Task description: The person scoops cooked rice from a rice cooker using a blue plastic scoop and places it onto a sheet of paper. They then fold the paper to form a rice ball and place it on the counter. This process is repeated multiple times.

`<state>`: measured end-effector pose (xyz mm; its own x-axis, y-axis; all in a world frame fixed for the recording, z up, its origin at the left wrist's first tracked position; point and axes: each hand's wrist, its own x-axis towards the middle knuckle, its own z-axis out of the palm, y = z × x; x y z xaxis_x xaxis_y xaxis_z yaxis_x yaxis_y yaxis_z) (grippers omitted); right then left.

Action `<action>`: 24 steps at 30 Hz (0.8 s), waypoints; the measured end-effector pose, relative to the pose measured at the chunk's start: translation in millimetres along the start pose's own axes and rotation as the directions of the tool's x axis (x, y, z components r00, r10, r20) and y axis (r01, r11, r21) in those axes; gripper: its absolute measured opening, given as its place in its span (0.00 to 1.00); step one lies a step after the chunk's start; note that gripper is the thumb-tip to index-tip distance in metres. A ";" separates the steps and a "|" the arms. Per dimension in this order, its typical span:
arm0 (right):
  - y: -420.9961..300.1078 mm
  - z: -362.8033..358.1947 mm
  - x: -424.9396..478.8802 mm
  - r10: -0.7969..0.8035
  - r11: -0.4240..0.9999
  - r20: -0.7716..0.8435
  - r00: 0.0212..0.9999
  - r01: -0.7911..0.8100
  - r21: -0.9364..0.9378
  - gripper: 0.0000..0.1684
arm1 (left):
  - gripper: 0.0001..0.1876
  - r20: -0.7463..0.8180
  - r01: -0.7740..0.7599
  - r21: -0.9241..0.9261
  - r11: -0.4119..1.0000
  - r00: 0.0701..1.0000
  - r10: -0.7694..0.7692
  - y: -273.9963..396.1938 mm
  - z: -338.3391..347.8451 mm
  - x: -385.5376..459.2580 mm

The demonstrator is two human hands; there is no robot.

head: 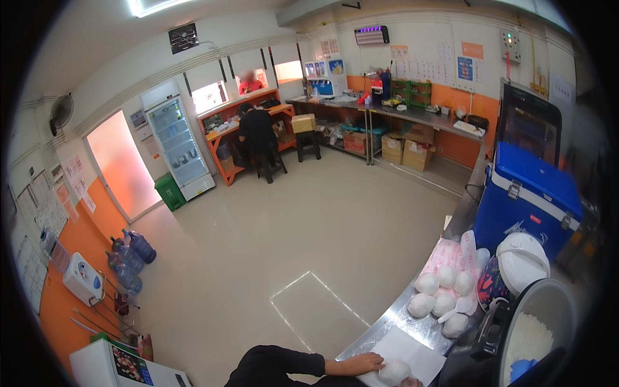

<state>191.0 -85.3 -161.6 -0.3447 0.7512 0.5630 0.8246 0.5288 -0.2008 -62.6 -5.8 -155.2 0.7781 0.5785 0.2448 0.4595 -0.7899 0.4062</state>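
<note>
My left hand (pixel 362 364) rests with its fingers against a round white bundle (pixel 394 371), which looks like portioned rice in paper or film. Only a small part of my right hand (pixel 411 382) shows at the bottom rim, at the bundle's near right side. Beneath the bundle lies a white sheet (pixel 420 349) on the steel worktable (pixel 355 342). Further along sit several similar white bundles (pixel 444 304), with a white plastic spoon (pixel 457 309) lying among them. To the right, a large open pot (pixel 570 309) contains white rice (pixel 529 341) and a blue object (pixel 522 370).
Pink-printed packaging (pixel 447 252) lies behind the bundles. A floral container (pixel 492 283) with a white lid (pixel 522 261) and a blue cooler box (pixel 524 203) stand beyond. Across the room, a person in black (pixel 258 128) sits at an orange counter (pixel 217 135). A white chest (pixel 92 363) stands lower left.
</note>
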 end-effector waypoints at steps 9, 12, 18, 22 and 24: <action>34.6 23.7 -34.1 -0.012 0.997 0.196 0.980 0.027 -0.073 0.15 | 0.13 -0.005 0.100 -0.249 0.963 0.995 -0.104 -40.6 16.5 34.5; 43.8 1.7 12.1 -0.080 0.996 0.146 0.986 0.086 -0.036 0.10 | 0.16 -0.011 0.183 -0.345 0.921 0.980 -0.198 -51.0 18.8 43.3; 48.8 -14.9 68.7 -0.132 0.991 0.079 0.988 0.132 0.012 0.07 | 0.30 0.134 0.296 -0.459 0.837 0.955 -0.264 -52.3 -7.2 65.2; 38.7 -13.8 85.2 -0.058 0.998 0.114 0.992 0.054 0.041 0.07 | 0.29 0.218 0.313 -0.377 0.872 0.945 -0.245 -54.5 -0.7 77.8; 32.5 -12.5 98.2 -0.029 0.998 0.124 0.992 0.021 0.065 0.07 | 0.30 0.242 0.302 -0.317 0.899 0.942 -0.232 -58.0 9.6 85.4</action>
<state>189.6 0.8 -102.8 -0.4214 0.7790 0.4643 0.7864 0.5688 -0.2407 -18.7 87.5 -166.3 0.7304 0.6788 -0.0764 0.5126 -0.4707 0.7181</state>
